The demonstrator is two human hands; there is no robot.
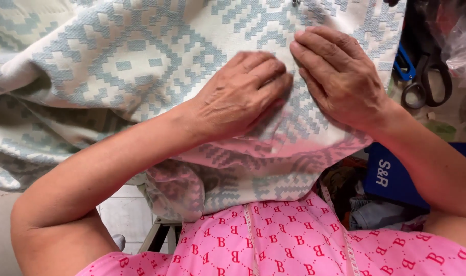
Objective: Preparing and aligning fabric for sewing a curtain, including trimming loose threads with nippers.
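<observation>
Pale tiled floor (123,212) shows lower left, under a soft cream woven cloth with a grey-blue geometric pattern (115,66) draped over the work surface. Left hand (240,94) presses it with curled fingers, gripping nothing; right hand (338,76) lies flat alongside. Probably light and limp, best pinched at an edge. Black-handled scissors (427,82) lie far right

Under my hands lies woven cloth (141,61), matt and slightly coarse, its pale blue pattern raised against cream. My pink top (294,240) is thin, smooth printed fabric with a soft sheen. The scissors (427,82) have dark, glossy plastic handles. Beside them, a clear plastic bag (460,41) looks shiny and crinkled.
</observation>
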